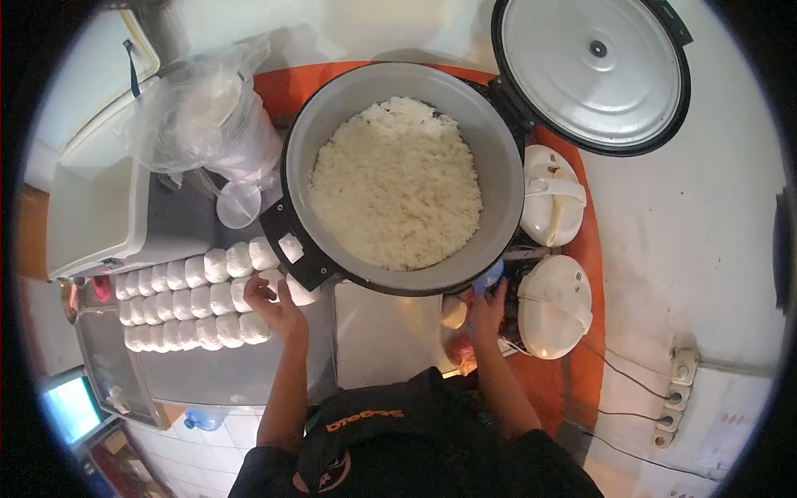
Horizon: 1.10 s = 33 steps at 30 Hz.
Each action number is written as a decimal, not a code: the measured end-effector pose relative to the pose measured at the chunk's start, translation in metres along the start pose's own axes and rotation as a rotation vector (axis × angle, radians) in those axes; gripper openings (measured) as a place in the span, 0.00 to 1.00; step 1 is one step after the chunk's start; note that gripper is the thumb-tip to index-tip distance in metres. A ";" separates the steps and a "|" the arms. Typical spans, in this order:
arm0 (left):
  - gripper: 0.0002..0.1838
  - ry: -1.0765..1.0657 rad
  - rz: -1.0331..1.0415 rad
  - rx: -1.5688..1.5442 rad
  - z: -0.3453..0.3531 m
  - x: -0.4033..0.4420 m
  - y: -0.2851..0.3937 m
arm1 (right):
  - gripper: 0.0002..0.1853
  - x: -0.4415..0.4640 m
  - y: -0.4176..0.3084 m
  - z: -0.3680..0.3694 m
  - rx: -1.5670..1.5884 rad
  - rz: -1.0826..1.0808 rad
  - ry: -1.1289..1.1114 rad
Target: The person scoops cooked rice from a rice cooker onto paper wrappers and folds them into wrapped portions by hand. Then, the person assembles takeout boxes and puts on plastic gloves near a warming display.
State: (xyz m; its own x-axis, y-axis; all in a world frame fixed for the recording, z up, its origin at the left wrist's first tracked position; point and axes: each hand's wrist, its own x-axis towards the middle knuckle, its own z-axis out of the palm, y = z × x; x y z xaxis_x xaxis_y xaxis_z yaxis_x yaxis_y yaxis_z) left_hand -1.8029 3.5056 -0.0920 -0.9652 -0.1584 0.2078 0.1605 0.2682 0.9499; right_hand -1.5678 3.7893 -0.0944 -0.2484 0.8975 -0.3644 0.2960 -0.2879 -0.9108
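A large round rice cooker [506,178] stands uncovered, with cooked white rice [398,187] in its pot. My left hand [278,311] is at the right end of rows of white wrapped bundles [191,300], its thumb and fingers apart around the nearest bundle. Whether it touches that bundle I cannot tell. My right hand [487,311] reaches between the pot and a small white-lidded appliance [556,307]. Its fingers close about a small blue object [490,275], mostly hidden and too unclear to name. A flat pale sheet [386,332] lies in front of me.
The cooker's raised lid [594,70] leans back right. Another white-lidded appliance [554,195] stands behind the first. At left are a clear plastic bag [220,120], a clear cup [238,205] and an opened cooler box [100,216]. Cords run to a power strip [677,394] at right.
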 end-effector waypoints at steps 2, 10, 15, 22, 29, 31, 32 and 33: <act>0.21 -0.015 -0.055 -0.052 -0.004 -0.001 0.002 | 0.42 -0.025 -0.024 -0.019 -0.250 -0.314 0.067; 0.24 -0.140 -0.003 -0.464 0.015 0.039 0.065 | 0.30 -0.080 -0.205 -0.001 -0.317 -0.778 -0.302; 0.24 -0.209 0.051 -0.552 0.036 0.075 0.104 | 0.27 -0.008 -0.268 0.095 -1.059 -1.090 -0.515; 0.19 -0.173 -0.203 -0.672 0.047 0.077 0.109 | 0.26 0.042 -0.239 0.161 -1.680 -0.770 -0.691; 0.17 -0.074 -0.188 -0.666 0.052 0.074 0.109 | 0.23 0.033 -0.240 0.163 -1.669 -0.517 -1.226; 0.17 -0.069 -0.197 -0.648 0.052 0.074 0.109 | 0.23 0.044 -0.228 0.161 -1.517 -0.543 -1.295; 0.17 -0.057 -0.190 -0.647 0.053 0.074 0.109 | 0.24 0.048 -0.223 0.161 -1.440 -0.558 -1.330; 0.17 -0.047 -0.182 -0.644 0.054 0.074 0.110 | 0.24 0.039 -0.224 0.169 -1.396 -0.376 -1.300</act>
State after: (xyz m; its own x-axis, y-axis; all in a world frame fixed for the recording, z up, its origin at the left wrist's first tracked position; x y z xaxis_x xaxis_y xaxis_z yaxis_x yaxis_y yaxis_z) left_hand -1.8676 3.5742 0.0150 -0.9942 -0.1023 0.0345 0.0713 -0.3818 0.9215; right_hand -1.7993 3.8326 0.0625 -0.6927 -0.1038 -0.7137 0.3190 0.8434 -0.4323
